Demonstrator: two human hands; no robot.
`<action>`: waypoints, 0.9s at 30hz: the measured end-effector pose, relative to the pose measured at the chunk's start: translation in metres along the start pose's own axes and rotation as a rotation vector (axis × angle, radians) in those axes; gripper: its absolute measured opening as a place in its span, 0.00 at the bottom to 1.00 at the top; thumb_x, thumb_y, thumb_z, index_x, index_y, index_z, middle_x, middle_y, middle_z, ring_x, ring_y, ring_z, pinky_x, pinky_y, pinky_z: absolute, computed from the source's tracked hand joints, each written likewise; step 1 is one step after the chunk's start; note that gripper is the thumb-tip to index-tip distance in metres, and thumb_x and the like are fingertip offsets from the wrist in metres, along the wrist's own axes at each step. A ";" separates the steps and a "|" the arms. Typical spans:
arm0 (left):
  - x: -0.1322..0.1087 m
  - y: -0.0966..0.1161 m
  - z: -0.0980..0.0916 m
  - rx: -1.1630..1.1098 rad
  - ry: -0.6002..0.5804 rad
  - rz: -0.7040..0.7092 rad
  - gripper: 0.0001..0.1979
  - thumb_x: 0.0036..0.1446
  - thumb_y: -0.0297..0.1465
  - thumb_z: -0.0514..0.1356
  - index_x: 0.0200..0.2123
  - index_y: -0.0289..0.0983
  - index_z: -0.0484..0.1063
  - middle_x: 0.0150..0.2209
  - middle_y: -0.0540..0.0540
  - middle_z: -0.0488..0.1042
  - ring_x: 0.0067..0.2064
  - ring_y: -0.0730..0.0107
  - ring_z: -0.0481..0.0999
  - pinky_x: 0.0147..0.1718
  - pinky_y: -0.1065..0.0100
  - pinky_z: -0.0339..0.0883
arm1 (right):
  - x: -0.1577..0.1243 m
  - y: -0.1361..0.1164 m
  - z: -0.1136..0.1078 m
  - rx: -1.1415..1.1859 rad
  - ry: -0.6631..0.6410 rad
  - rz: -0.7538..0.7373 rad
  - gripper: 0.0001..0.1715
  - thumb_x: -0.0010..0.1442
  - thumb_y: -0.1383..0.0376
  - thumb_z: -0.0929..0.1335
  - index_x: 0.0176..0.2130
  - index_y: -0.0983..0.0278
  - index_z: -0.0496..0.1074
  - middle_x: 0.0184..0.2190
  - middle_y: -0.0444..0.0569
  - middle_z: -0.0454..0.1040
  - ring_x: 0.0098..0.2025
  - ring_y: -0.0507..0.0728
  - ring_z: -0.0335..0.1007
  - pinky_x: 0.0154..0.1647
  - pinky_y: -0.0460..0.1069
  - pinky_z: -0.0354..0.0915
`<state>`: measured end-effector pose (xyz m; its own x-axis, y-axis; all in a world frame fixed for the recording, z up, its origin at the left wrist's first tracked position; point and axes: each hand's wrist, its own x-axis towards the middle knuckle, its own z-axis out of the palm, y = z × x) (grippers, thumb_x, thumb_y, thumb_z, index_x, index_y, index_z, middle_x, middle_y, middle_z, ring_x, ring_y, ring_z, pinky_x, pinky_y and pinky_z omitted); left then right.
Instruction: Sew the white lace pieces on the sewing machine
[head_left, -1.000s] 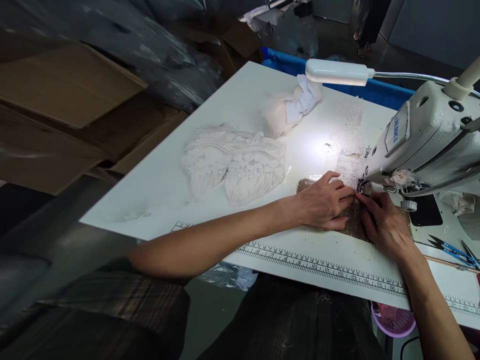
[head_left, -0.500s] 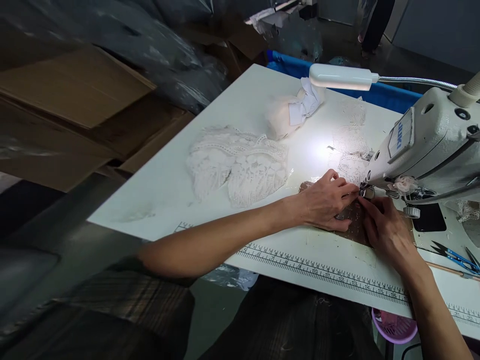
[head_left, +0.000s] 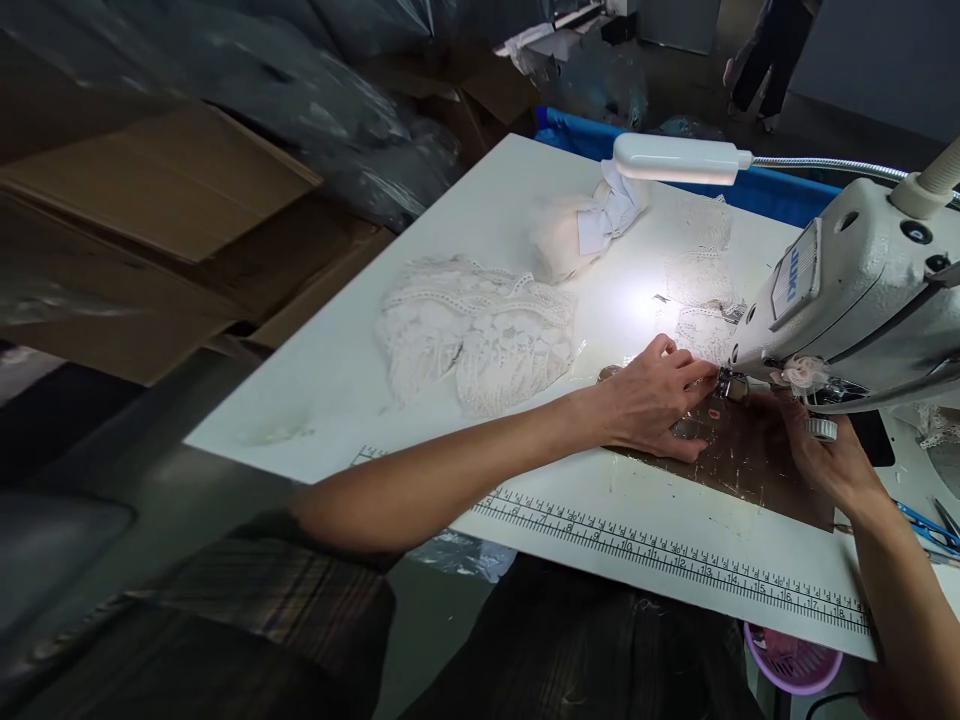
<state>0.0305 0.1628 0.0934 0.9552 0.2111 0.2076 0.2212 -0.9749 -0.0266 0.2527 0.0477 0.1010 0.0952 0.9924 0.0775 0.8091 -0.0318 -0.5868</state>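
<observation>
My left hand (head_left: 656, 398) lies by the presser foot (head_left: 729, 385) of a sewing machine (head_left: 862, 290). Its fingers are bent but apart, their tips pressing down beside the foot, with the thumb spread on the brown plate (head_left: 750, 465). White lace (head_left: 701, 332) runs on the table just behind those fingers. Under the machine head, my right hand (head_left: 836, 455) reaches in from the right beside the round knob (head_left: 820, 429). Most of its fingers are in shadow or hidden there. A small white tag with a red mark (head_left: 714, 413) shows near the foot.
A pile of white lace pieces (head_left: 480, 335) lies to the left, with a pale bundle (head_left: 574, 230) behind it. A lamp (head_left: 679, 158) hangs over the table (head_left: 300, 400). Blue thread snips (head_left: 926, 525) are at the right. Cardboard boxes (head_left: 150, 180) stand beyond the left edge.
My right hand has moved right, away from the presser foot, uncovering the plate and the small tag. My left hand stays nearly in place. In the background, a person's legs have shifted.
</observation>
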 end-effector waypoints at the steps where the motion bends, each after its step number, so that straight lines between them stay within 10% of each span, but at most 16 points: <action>1: 0.000 0.000 0.001 -0.010 0.004 -0.003 0.33 0.61 0.52 0.53 0.53 0.29 0.70 0.53 0.36 0.71 0.45 0.56 0.71 0.45 0.57 0.56 | 0.001 0.001 0.002 0.027 0.014 0.008 0.29 0.68 0.48 0.57 0.35 0.63 0.76 0.30 0.52 0.78 0.38 0.63 0.76 0.41 0.57 0.73; 8: -0.001 0.003 0.009 -0.072 0.053 -0.069 0.31 0.62 0.49 0.53 0.55 0.29 0.67 0.54 0.33 0.70 0.49 0.52 0.70 0.46 0.55 0.59 | -0.011 -0.005 0.019 0.059 0.074 -0.061 0.29 0.64 0.46 0.63 0.50 0.64 0.73 0.51 0.59 0.73 0.54 0.64 0.71 0.53 0.60 0.69; 17: -0.004 0.002 0.018 -0.210 0.108 -0.165 0.37 0.63 0.45 0.55 0.65 0.27 0.51 0.64 0.26 0.59 0.65 0.44 0.59 0.62 0.43 0.51 | -0.011 0.010 0.033 -0.113 0.181 -0.171 0.20 0.65 0.57 0.62 0.49 0.63 0.75 0.49 0.58 0.73 0.49 0.63 0.74 0.48 0.60 0.73; 27: 0.001 0.012 0.005 -0.017 -0.053 -0.257 0.44 0.60 0.56 0.54 0.66 0.26 0.56 0.68 0.29 0.54 0.68 0.41 0.55 0.65 0.44 0.46 | -0.010 0.034 0.045 -0.291 0.274 -0.398 0.22 0.66 0.56 0.59 0.48 0.62 0.75 0.43 0.60 0.76 0.46 0.69 0.73 0.43 0.64 0.72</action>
<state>0.0344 0.1520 0.0887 0.8773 0.4547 0.1537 0.4548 -0.8898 0.0364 0.2535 0.0422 0.0440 -0.1343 0.8689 0.4764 0.9364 0.2686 -0.2260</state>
